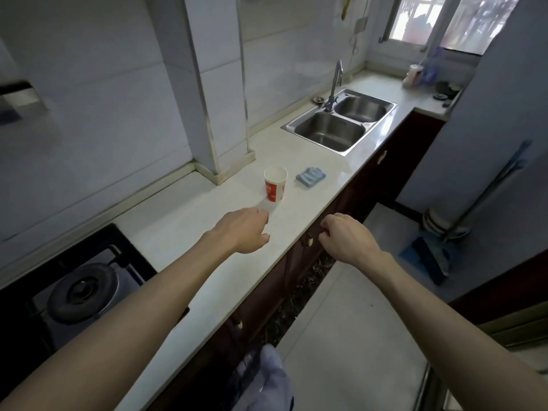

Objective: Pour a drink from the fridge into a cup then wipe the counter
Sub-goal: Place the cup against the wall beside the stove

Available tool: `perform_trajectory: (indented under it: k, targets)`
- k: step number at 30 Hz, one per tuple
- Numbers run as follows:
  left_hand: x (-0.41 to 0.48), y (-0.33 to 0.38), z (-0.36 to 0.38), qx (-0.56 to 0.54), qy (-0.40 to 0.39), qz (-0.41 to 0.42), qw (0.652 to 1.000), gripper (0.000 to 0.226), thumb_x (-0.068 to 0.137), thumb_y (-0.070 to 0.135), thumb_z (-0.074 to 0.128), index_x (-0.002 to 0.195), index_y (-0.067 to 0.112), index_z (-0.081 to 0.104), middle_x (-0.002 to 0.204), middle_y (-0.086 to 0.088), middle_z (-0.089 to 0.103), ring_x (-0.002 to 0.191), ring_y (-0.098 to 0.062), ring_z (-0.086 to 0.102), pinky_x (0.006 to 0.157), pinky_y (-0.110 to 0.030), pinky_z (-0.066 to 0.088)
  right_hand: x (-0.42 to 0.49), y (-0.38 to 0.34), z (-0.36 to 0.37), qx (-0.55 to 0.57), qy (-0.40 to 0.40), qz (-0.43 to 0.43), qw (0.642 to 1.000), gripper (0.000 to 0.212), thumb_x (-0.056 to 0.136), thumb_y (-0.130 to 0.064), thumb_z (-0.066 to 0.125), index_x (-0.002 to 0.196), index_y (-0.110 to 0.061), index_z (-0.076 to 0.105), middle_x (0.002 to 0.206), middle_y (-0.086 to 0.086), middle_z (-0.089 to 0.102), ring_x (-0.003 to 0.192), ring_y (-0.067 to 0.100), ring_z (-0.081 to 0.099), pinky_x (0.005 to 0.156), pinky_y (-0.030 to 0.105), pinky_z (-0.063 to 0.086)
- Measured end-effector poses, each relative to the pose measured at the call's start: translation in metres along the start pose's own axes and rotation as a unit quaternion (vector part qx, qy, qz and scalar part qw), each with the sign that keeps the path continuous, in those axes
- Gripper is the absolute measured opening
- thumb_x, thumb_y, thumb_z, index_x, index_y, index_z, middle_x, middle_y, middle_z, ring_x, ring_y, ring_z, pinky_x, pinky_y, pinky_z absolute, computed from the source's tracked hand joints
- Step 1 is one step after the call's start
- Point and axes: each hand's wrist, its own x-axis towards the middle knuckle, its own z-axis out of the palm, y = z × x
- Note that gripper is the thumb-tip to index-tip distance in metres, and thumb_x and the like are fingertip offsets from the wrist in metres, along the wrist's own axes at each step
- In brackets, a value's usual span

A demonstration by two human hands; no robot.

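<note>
We look down along a pale counter [189,256] with both bare forearms stretched out ahead of us. The left hand [243,230] hovers over the counter, back upward, its fingers loosely curled under and holding nothing; its knuckles are near the cup [275,186] but apart from it. The right hand [347,238] hangs beyond the counter's front edge, over the dark cabinet doors and floor, fingers likewise loosely curled and gripping nothing (we cannot tell how far the fingertips tuck in, since the back of the hand hides them). The cup, a red-and-white paper one, stands upright on the counter just ahead of the left hand, in front of a tiled pillar. A folded blue cloth [310,176] lies just beside it on the right, between the cup and a steel double sink [382,126] with a tall faucet [337,80]. At lower left a black gas stove [84,287] is set into the counter.
</note>
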Motion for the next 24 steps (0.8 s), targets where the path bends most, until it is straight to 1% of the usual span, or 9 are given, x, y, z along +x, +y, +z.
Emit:
perform_trajectory:
  k: [3, 4, 6, 8, 13, 16, 18, 21, 24]
  targets:
    - [0.042, -0.011, 0.002, -0.007, 0.002, -0.001, 1.0, 0.038, 0.099, 0.035, 0.049, 0.131, 0.015, 0.051, 0.123, -0.004, 0.059, 0.106, -0.023, 0.059, 0.087, -0.038, 0.052, 0.043, 0.004, 0.005, -0.007, -0.016, -0.01, 1.0, 0.023, 0.082, -0.018, 0.044, 0.09, -0.005, 0.061, 0.091, 0.007, 0.06, 0.088, 0.03, 0.061, 0.073, 0.041, 0.053]
    - [0.059, -0.015, 0.002, -0.012, 0.001, -0.002, 1.0, 0.037, 0.099, 0.035, 0.049, 0.129, 0.015, 0.053, 0.12, -0.004, 0.06, 0.104, -0.022, 0.06, 0.086, -0.038, 0.052, 0.058, 0.005, 0.006, -0.012, -0.021, -0.015, 1.0, 0.024, 0.082, -0.018, 0.044, 0.09, -0.005, 0.061, 0.091, 0.007, 0.061, 0.088, 0.03, 0.061, 0.072, 0.041, 0.053]
    - [0.091, -0.021, 0.003, -0.028, -0.003, -0.006, 1.0, 0.035, 0.098, 0.035, 0.05, 0.125, 0.014, 0.054, 0.118, -0.005, 0.06, 0.103, -0.023, 0.06, 0.086, -0.039, 0.053, 0.088, 0.005, 0.007, -0.023, -0.043, -0.019, 0.999, 0.03, 0.083, -0.019, 0.044, 0.102, -0.004, 0.062, 0.1, 0.008, 0.063, 0.095, 0.029, 0.061, 0.078, 0.043, 0.054]
    - [0.122, -0.027, 0.005, -0.042, -0.007, -0.008, 0.999, 0.035, 0.097, 0.036, 0.051, 0.123, 0.013, 0.055, 0.117, -0.006, 0.061, 0.103, -0.025, 0.06, 0.086, -0.041, 0.053, 0.12, 0.007, 0.008, -0.034, -0.062, -0.025, 0.997, 0.032, 0.086, -0.02, 0.045, 0.109, -0.005, 0.061, 0.107, 0.008, 0.063, 0.098, 0.029, 0.06, 0.081, 0.044, 0.053]
    - [0.176, -0.046, 0.007, -0.066, -0.009, -0.017, 0.998, 0.034, 0.096, 0.031, 0.052, 0.123, 0.011, 0.057, 0.118, -0.009, 0.061, 0.106, -0.027, 0.059, 0.089, -0.039, 0.049, 0.19, 0.009, 0.015, -0.055, -0.087, -0.049, 0.994, 0.031, 0.09, -0.021, 0.047, 0.111, -0.006, 0.061, 0.11, 0.008, 0.064, 0.1, 0.028, 0.061, 0.084, 0.043, 0.053]
    - [0.192, -0.063, 0.009, -0.091, -0.003, -0.043, 0.995, 0.036, 0.097, 0.03, 0.053, 0.126, 0.01, 0.057, 0.123, -0.01, 0.058, 0.11, -0.027, 0.056, 0.091, -0.038, 0.046, 0.224, 0.01, 0.021, -0.063, -0.107, -0.064, 0.99, 0.03, 0.09, -0.021, 0.048, 0.111, -0.006, 0.063, 0.111, 0.008, 0.065, 0.098, 0.028, 0.063, 0.083, 0.043, 0.054]
    - [0.201, -0.075, 0.014, -0.096, -0.018, -0.054, 0.994, 0.039, 0.097, 0.032, 0.052, 0.13, 0.01, 0.054, 0.128, -0.011, 0.055, 0.116, -0.028, 0.053, 0.095, -0.039, 0.045, 0.246, 0.012, 0.028, -0.06, -0.115, -0.077, 0.989, 0.029, 0.089, -0.02, 0.049, 0.109, -0.005, 0.065, 0.109, 0.008, 0.066, 0.095, 0.027, 0.065, 0.08, 0.042, 0.055]
    - [0.215, -0.091, 0.021, -0.1, -0.04, -0.084, 0.991, 0.039, 0.098, 0.035, 0.048, 0.129, 0.011, 0.054, 0.129, -0.012, 0.053, 0.118, -0.028, 0.052, 0.098, -0.041, 0.046, 0.278, 0.013, 0.036, -0.073, -0.105, -0.113, 0.985, 0.027, 0.089, -0.02, 0.051, 0.104, -0.006, 0.068, 0.104, 0.005, 0.067, 0.097, 0.024, 0.063, 0.084, 0.037, 0.051]
    - [0.228, -0.096, 0.029, -0.124, -0.053, -0.116, 0.984, 0.038, 0.098, 0.036, 0.049, 0.126, 0.012, 0.055, 0.128, -0.01, 0.054, 0.116, -0.027, 0.053, 0.098, -0.043, 0.046, 0.307, 0.013, 0.046, -0.072, -0.116, -0.139, 0.981, 0.031, 0.089, -0.024, 0.052, 0.113, -0.007, 0.064, 0.113, 0.008, 0.065, 0.101, 0.025, 0.062, 0.087, 0.039, 0.05]
